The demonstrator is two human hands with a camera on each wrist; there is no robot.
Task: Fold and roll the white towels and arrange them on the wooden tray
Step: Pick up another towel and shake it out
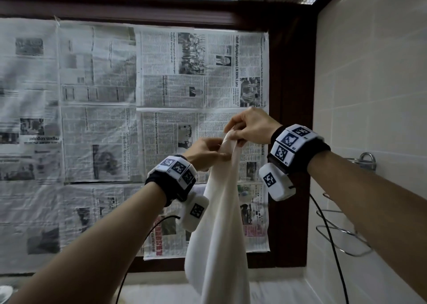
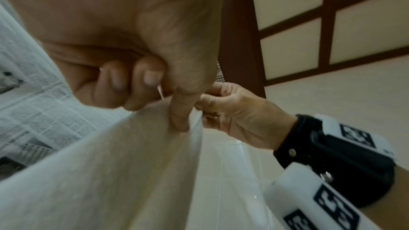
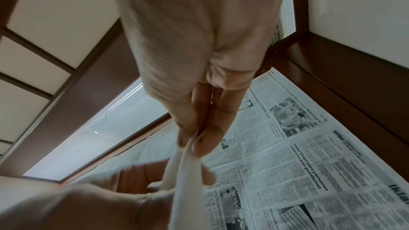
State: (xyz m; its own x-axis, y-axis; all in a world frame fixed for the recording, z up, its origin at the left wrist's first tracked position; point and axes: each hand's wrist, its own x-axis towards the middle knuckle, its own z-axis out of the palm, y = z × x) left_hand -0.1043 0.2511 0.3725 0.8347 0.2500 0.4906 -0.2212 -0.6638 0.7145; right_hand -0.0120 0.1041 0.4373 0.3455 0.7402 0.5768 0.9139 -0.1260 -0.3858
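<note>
Soft white woven towel (image 1: 217,223) hangs in a long limp drape. Left hand (image 1: 203,152) and right hand (image 1: 250,126) pinch its bunched top edge.

Pale counter under the papered window

A strip of the counter (image 1: 277,290) shows along the bottom of the head view, meeting the tiled wall on the right. At its far left edge sits a blurred, rounded pale object (image 1: 5,292). The white towel (image 1: 217,234) hangs across it; contact cannot be told.
</note>
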